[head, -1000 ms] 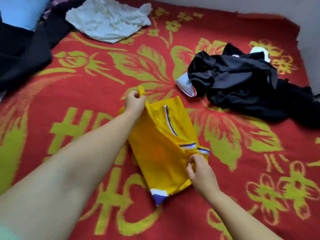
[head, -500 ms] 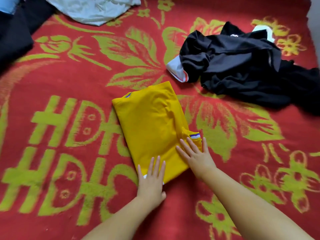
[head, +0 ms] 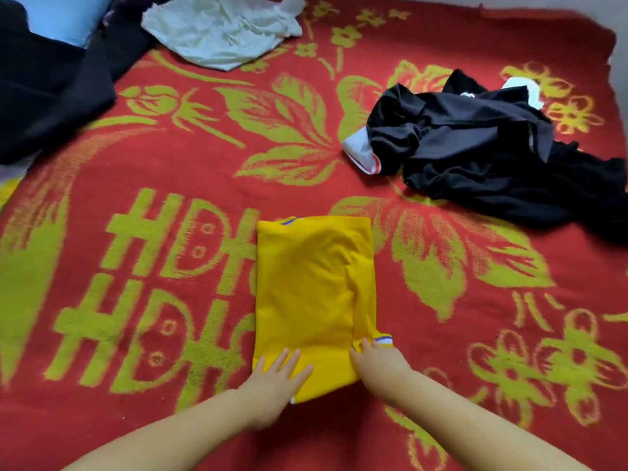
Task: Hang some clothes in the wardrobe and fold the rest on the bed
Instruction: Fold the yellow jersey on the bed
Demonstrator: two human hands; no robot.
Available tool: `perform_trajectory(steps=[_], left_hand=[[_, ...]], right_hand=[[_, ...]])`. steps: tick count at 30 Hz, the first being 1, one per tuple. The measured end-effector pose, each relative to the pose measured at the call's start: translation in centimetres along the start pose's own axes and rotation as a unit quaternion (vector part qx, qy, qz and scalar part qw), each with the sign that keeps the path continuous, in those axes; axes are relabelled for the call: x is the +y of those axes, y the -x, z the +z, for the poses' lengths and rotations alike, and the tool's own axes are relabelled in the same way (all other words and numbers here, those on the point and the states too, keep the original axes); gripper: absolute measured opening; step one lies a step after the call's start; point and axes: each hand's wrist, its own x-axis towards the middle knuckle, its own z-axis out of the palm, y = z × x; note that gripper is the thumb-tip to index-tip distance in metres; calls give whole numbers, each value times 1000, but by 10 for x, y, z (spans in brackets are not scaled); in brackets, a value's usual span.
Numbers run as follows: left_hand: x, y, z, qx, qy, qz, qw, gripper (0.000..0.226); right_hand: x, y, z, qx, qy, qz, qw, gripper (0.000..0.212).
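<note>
A folded yellow shirt (head: 309,287) with blue-and-white trim lies flat on the red and green blanket (head: 170,158) covering the bed. My left hand (head: 275,379) rests on its near left corner with fingers straight and spread. At the near right corner my right hand (head: 380,362) lies on the fabric, fingertips by the striped sleeve cuff (head: 383,340); its fingers look curled at the shirt's edge. A crumpled black garment (head: 475,158) with white trim lies at the right.
A crumpled white garment (head: 221,28) lies at the far middle. Dark clothing (head: 51,90) and something light blue (head: 64,18) sit at the far left. The blanket's far right edge meets a pale wall (head: 620,45).
The yellow shirt was folded over and laid flat. It now lies square to me, and both hands have come to its near corners.
</note>
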Motion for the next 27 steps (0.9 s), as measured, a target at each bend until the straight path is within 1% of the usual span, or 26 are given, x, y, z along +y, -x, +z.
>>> perform_trajectory(steps=[2,3,4,6,7,8,9,10,11,12,13,14,15,16,17,18,19,20,21,23,25,27], left_hand=[[0,22,0,-96,86,32,991,89],[-2,30,-6,-130,136,40,981,81],[-6,35,-14,-143,172,49,973,65],[-17,40,-37,-132,218,39,966,21],[-26,38,-50,-128,242,24,962,16],[-36,36,-62,-120,273,11,954,20],[-48,32,-74,-100,300,-4,949,23],[-58,27,-84,-59,328,-16,943,24],[-67,21,-93,3,355,-37,934,20],[-75,16,-99,74,368,-60,925,14],[-80,11,-103,163,347,-95,919,28],[-82,7,-101,246,292,-135,914,49],[-79,9,-95,314,225,-161,908,61],[-71,11,-86,368,147,-159,904,67],[-59,14,-72,390,59,-138,909,72],[-45,14,-54,394,-11,-112,912,79],[-30,14,-32,380,-42,-85,920,88],[-16,13,-12,348,-57,-73,933,96],[-8,8,7,300,-48,-79,949,102],[-7,-7,32,217,-13,-129,967,108],[-15,-22,32,201,1,-159,967,111],[-23,-28,24,191,-10,-134,972,112]], right_hand=[[-15,14,6,-54,11,-30,998,32],[-17,19,6,-71,15,-39,997,29],[-17,23,3,-83,10,-41,996,27],[-6,27,-9,-103,-7,-30,994,27],[3,25,-17,-110,-26,-22,993,27],[14,22,-26,-111,-60,-10,992,27],[24,17,-33,-94,-111,6,989,24],[33,11,-39,-50,-173,30,983,20],[40,5,-43,21,-227,61,972,19],[44,-2,-42,111,-258,99,955,25],[43,-8,-38,201,-265,137,933,36],[38,-11,-32,264,-251,160,917,47],[30,-11,-26,295,-216,150,918,56],[19,-11,-20,299,-163,108,934,65],[7,-10,-11,290,-106,47,950,75],[-5,-10,-1,274,-48,-9,961,82],[-16,-12,10,255,2,-45,966,86],[-22,-14,20,227,31,-53,972,89],[-24,-19,27,196,35,-39,979,92],[-24,-32,34,165,16,10,986,97],[-22,-41,30,172,17,50,984,94],[-24,-46,24,149,19,69,986,92]])
